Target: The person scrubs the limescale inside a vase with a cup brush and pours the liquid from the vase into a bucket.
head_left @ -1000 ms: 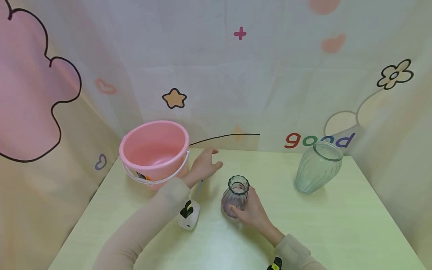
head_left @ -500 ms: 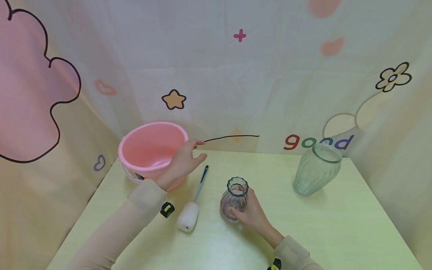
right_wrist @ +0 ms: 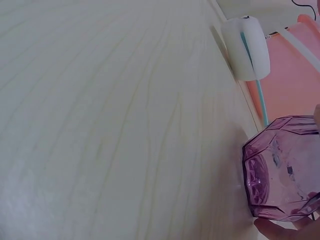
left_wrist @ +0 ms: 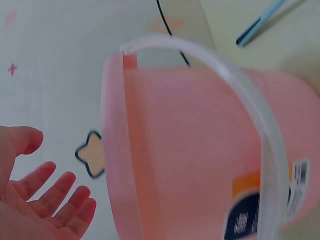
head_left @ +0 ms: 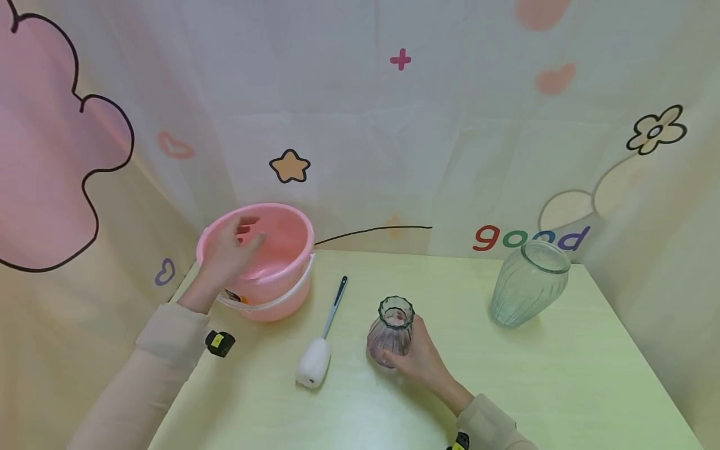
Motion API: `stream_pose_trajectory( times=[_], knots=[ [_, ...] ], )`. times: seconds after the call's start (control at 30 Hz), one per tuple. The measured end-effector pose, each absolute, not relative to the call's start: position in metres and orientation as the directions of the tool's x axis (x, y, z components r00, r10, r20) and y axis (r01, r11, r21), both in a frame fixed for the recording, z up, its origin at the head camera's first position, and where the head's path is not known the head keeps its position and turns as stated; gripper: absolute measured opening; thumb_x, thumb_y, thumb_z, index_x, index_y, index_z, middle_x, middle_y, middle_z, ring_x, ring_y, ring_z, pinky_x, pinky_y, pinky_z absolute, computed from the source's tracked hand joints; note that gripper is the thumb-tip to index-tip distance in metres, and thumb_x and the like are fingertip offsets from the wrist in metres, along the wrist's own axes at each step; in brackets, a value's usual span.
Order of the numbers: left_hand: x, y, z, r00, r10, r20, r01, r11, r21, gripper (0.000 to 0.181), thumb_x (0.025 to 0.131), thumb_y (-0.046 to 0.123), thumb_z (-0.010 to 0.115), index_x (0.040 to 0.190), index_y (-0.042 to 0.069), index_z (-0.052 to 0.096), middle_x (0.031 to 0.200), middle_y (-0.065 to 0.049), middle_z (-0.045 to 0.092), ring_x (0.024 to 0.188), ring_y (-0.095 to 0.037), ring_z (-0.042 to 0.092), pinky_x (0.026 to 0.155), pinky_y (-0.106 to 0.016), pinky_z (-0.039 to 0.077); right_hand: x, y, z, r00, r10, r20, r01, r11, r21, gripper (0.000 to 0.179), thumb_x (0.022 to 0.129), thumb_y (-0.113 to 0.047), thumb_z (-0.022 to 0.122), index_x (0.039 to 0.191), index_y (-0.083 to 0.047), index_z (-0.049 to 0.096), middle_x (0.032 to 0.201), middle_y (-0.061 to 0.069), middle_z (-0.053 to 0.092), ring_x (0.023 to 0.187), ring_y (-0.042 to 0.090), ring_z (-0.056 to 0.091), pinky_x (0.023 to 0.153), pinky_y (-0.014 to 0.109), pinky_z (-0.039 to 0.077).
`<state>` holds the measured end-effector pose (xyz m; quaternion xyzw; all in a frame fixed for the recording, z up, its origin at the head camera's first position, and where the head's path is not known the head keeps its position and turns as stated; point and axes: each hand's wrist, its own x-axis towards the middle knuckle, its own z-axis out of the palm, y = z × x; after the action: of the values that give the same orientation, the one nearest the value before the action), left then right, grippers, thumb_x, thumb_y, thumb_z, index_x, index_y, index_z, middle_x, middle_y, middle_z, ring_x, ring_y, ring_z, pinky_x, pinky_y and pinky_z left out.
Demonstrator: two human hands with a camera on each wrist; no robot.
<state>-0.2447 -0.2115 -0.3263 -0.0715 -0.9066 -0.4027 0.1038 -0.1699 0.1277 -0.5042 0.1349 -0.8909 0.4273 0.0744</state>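
Note:
My left hand (head_left: 227, 253) hovers over the pink bucket (head_left: 253, 286), on its left side. In the left wrist view, nothing lies between its loosely bent fingers (left_wrist: 60, 192), and the bucket's rim (left_wrist: 116, 125) is beside them. Around the right side of a small ribbed glass vase (head_left: 390, 340), purple below and greyish at its scalloped mouth, my right hand (head_left: 424, 359) keeps its grip. The vase is upright on the table. In the right wrist view its purple base (right_wrist: 260, 180) shows, with fingertips (right_wrist: 275, 230) against it.
A white sponge brush (head_left: 314, 362) lies between bucket and vase, its blue-tipped handle pointing away. Farther right stands a larger pale green glass vase (head_left: 529, 287). The bucket's white handle (head_left: 281, 298) hangs down in front. A printed curtain (head_left: 360, 125) closes off the back.
My left hand has moved left, from between the bucket and the small vase to over the bucket, uncovering the brush. My right hand and the vase have stayed in place.

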Motion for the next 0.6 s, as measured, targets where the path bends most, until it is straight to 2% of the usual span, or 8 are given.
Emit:
stream_pose_trajectory(
  times=[0.13,0.3,0.53,0.6],
  knots=[
    [-0.243,-0.238,-0.325,-0.969,-0.060,0.241,0.133,0.694,0.707,0.044,0.093,0.025,0.050,0.129,0.000,0.044,0.128,-0.022,0.047,0.114,-0.039,0.046,0.091,-0.051,0.043,-0.170,0.128,-0.504,-0.949,-0.184,0.255,-0.314,0.596,-0.739,0.082,0.069,-0.014,0.078,0.132,0.004,0.029,0.122,0.020,0.046,0.115,0.033,0.048,0.096,0.045,0.041],
    [-0.243,-0.264,-0.327,-0.975,-0.144,0.169,0.027,0.678,0.735,0.050,0.093,0.031,0.046,0.132,0.000,0.040,0.129,-0.025,0.045,0.113,-0.041,0.046,0.087,-0.052,0.045,-0.170,0.129,-0.504,-0.949,-0.185,0.257,-0.315,0.607,-0.730,0.083,0.069,-0.016,0.078,0.133,0.003,0.028,0.123,0.020,0.046,0.115,0.033,0.048,0.096,0.046,0.040],
    [-0.245,-0.289,-0.337,-0.976,-0.216,0.037,-0.115,0.652,0.749,0.055,0.093,0.034,0.046,0.135,-0.001,0.036,0.133,-0.025,0.041,0.116,-0.042,0.044,0.090,-0.053,0.042,-0.170,0.130,-0.504,-0.951,-0.186,0.247,-0.309,0.609,-0.731,0.083,0.070,-0.018,0.078,0.134,0.001,0.028,0.125,0.019,0.046,0.117,0.033,0.048,0.096,0.047,0.040],
    [-0.247,-0.294,-0.340,-0.973,-0.232,-0.004,-0.155,0.637,0.755,0.056,0.093,0.034,0.046,0.135,-0.002,0.035,0.133,-0.025,0.041,0.114,-0.041,0.045,0.089,-0.050,0.043,-0.170,0.130,-0.504,-0.950,-0.187,0.249,-0.311,0.610,-0.729,0.083,0.070,-0.018,0.078,0.134,0.001,0.029,0.125,0.019,0.046,0.117,0.033,0.048,0.096,0.047,0.040]
  ],
)
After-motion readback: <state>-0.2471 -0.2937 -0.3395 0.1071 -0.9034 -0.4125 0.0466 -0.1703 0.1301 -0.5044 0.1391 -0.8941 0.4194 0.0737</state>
